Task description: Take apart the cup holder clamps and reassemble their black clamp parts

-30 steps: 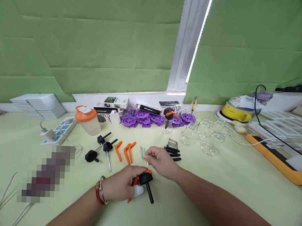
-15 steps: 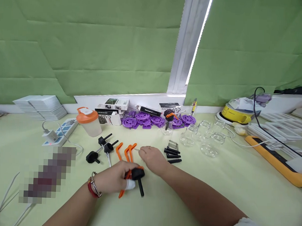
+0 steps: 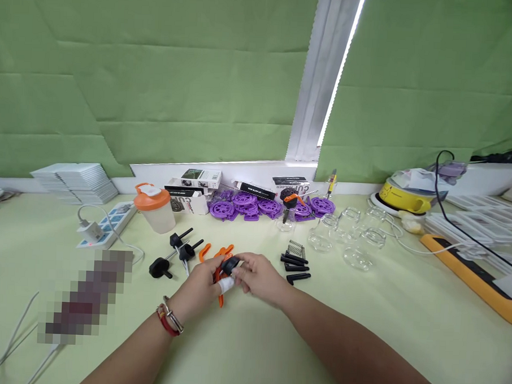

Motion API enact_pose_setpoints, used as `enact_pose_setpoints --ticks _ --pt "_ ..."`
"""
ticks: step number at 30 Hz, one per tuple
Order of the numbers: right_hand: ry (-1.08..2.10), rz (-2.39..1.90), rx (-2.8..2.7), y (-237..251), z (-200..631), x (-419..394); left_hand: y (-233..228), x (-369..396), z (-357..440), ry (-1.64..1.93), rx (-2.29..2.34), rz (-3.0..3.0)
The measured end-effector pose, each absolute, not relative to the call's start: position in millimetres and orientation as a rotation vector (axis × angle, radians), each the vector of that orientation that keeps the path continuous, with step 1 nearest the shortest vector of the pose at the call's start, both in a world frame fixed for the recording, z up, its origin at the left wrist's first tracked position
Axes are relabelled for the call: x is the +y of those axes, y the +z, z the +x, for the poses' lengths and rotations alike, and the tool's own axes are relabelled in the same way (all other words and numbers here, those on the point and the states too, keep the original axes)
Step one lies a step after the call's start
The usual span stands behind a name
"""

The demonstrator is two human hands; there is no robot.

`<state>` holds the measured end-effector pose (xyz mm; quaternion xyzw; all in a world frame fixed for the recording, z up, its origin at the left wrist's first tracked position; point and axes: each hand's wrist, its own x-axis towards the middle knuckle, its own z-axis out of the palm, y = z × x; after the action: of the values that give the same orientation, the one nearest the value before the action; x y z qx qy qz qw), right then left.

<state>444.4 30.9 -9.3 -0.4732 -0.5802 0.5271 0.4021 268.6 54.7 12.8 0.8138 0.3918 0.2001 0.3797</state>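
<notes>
Black cap point(image 3: 229, 264) in the middle of the scene, over the pale green table point(image 3: 338, 343). Gripped from the left by the left hand point(image 3: 201, 281), with white tape point(image 3: 226, 284) around the thumb and shiny and red bands point(image 3: 169, 318) on the wrist. Also in that hand, an orange handle point(image 3: 221, 300), one end poking out on the near side. Right hand point(image 3: 258, 278) curled up close, fingertips at the right side of the cap. Cannot tell if pinching the cap or just touching it. Just past the left hand, more orange bits point(image 3: 205, 252), partly hidden. To the left, black knobs point(image 3: 159, 267) with shiny rods point(image 3: 185, 265). To the right, black sticks point(image 3: 295, 268) lying close together, with small springs point(image 3: 296, 250) on their far side. Farther right, clear glass jars point(image 3: 358, 257) in a bunch. Far back in the middle, purple wheels point(image 3: 238, 205) in a heap, beside small boxes point(image 3: 201, 178). Far left, a cup point(image 3: 159, 219) with an orange lid point(image 3: 151, 197), next to a power strip point(image 3: 110, 225). Far right, a yellow pot point(image 3: 402, 198). At the back, green cloth point(image 3: 172, 69).
</notes>
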Motion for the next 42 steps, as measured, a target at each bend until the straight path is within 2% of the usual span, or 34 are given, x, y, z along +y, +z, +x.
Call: enact_pose_setpoints --ticks 6,9,15,22,26,28,31,33,35,39,42 --pt "1.045 -1.276 -1.079 10 480 43 7 85 261 0.545 1.58 2.26" --pt "1.071 -1.268 -1.103 12 488 41 2 94 266 0.502 1.767 2.28" --pt "1.158 -1.228 -1.217 9 479 33 -2 88 277 0.403 1.825 2.338" --pt "1.173 -1.23 -1.267 10 478 33 1 80 280 0.374 1.794 2.408" --pt "1.207 -1.141 -1.262 12 473 29 8 60 283 0.657 1.241 2.611" --pt "1.244 -1.076 -1.263 12 468 26 9 53 284 0.679 1.034 2.599" --pt "1.222 -1.065 -1.291 12 468 24 16 56 277 0.717 1.131 2.519" --pt "1.084 -1.138 -1.351 14 478 28 25 69 263 0.806 1.42 2.448" --pt "0.804 -1.273 -1.426 20 496 39 36 88 242 0.831 1.837 2.362" --pt "0.081 -1.622 -1.542 36 544 73 41 125 199 0.407 2.406 2.066" --pt "-0.093 -1.863 -1.603 43 572 98 29 140 185 0.206 2.425 2.059"
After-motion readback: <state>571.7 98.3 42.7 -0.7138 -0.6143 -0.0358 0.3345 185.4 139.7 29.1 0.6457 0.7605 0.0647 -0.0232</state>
